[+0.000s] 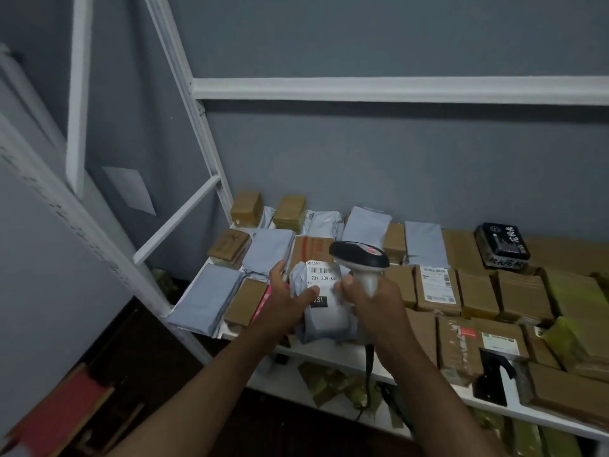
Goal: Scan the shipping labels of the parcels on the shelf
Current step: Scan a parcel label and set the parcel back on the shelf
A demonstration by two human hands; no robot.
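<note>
A grey poly-bag parcel (pixel 324 316) with a white barcode label reading "231-239" (pixel 321 273) is held just above the white shelf (pixel 333 352). My left hand (pixel 286 293) grips its left side, thumb across the front by a black "231" tag. My right hand (pixel 369 291) grips the handle of a black-and-white barcode scanner (pixel 361 255). The scanner's head sits just right of the label, and that hand's thumb touches the parcel's right edge. The scanner's cable hangs down below the shelf.
The shelf holds several brown cardboard boxes (pixel 478 293), grey mailer bags (pixel 204 296), a black printed box (pixel 502 245) at the back right and yellow-green packets (pixel 576 296) at the right. White shelf posts (pixel 184 80) rise at the left. More parcels lie on the tier below.
</note>
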